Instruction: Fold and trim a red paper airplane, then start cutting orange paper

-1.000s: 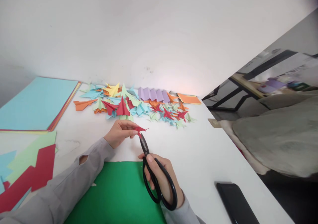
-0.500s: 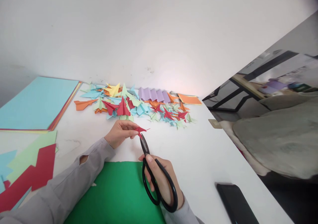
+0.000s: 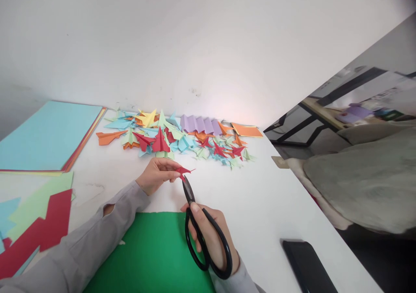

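Note:
Between the thumb and fingers of my left hand (image 3: 159, 174) is a small folded red paper piece (image 3: 183, 170) with a thin point sticking out to the right. My right hand (image 3: 212, 230) grips black-handled scissors (image 3: 188, 192), blades pointing up and away from me. The blade tips touch the lower part of the red paper; whether they are parted there is too small to tell. Beyond my hands lies a heap of folded paper planes (image 3: 160, 142) in red, orange, green, blue and yellow. Below my hands is a green sheet (image 3: 152, 249).
Large coloured sheets (image 3: 48, 132) are stacked at the left, with red paper offcuts (image 3: 58, 215) nearer me. A pleated purple paper (image 3: 200, 124) and orange rectangles (image 3: 247, 130) lie by the wall. A black phone-like object (image 3: 307, 265) rests near the right table edge.
The view has shifted very slightly. Both hands, the red paper and the scissors keep almost the same positions.

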Available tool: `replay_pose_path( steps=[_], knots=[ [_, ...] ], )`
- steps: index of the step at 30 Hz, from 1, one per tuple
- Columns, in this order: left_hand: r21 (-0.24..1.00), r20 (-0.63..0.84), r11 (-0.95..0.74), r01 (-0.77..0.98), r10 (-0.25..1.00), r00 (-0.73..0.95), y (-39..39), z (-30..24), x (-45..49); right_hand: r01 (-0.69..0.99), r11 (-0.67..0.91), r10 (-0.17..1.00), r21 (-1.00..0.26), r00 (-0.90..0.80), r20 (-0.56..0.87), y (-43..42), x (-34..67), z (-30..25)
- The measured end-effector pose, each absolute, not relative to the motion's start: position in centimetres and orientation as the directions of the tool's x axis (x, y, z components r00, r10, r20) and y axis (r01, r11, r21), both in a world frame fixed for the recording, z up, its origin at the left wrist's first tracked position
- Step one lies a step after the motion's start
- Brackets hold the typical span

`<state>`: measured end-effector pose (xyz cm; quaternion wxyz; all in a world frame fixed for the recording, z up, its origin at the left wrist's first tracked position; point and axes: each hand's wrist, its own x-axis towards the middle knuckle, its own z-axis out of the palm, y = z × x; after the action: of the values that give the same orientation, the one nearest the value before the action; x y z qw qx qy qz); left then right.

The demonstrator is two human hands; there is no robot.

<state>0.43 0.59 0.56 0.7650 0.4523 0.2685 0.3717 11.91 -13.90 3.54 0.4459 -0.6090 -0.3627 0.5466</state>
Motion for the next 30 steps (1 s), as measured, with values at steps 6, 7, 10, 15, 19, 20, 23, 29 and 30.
replay_pose_path(
  steps=[6, 7, 10, 15, 19, 20, 23, 29, 30],
  knots=[
    [0.893, -0.076, 0.314, -0.323, 0.811, 0.58, 0.62, 0.51, 0.35, -0.041, -0.341, 0.929, -0.939, 0.14, -0.344, -13.79, 11.94, 3.59],
    [0.893, -0.076, 0.315, -0.322, 0.809, 0.582, 0.62, 0.5, 0.35, -0.043, -0.342, 0.928, -0.939, 0.139, -0.345, -13.79, 11.92, 3.6],
    [0.892, -0.085, 0.322, -0.317, 0.809, 0.582, 0.61, 0.52, 0.39, -0.052, -0.348, 0.926, -0.936, 0.138, -0.352, -13.83, 11.87, 3.6],
    [0.891, -0.096, 0.33, -0.313, 0.809, 0.579, 0.62, 0.57, 0.48, -0.059, -0.363, 0.919, -0.93, 0.145, -0.367, -13.84, 11.9, 3.56],
    [0.894, -0.096, 0.325, -0.309, 0.811, 0.577, 0.64, 0.54, 0.46, -0.063, -0.371, 0.915, -0.926, 0.144, -0.377, -13.83, 11.88, 3.57],
    [0.894, -0.096, 0.325, -0.308, 0.811, 0.577, 0.64, 0.53, 0.44, -0.065, -0.373, 0.914, -0.926, 0.144, -0.379, -13.84, 11.87, 3.58],
    [0.893, -0.099, 0.33, -0.306, 0.808, 0.581, 0.65, 0.5, 0.41, -0.073, -0.378, 0.912, -0.923, 0.141, -0.384, -13.83, 11.84, 3.61],
    [0.896, -0.114, 0.334, -0.292, 0.809, 0.576, 0.67, 0.44, 0.43, -0.062, -0.391, 0.907, -0.918, 0.144, -0.396, -13.87, 11.89, 3.53],
    [0.897, -0.117, 0.335, -0.288, 0.809, 0.577, 0.67, 0.45, 0.43, -0.061, -0.39, 0.908, -0.919, 0.143, -0.395, -13.88, 11.89, 3.51]
  ],
)
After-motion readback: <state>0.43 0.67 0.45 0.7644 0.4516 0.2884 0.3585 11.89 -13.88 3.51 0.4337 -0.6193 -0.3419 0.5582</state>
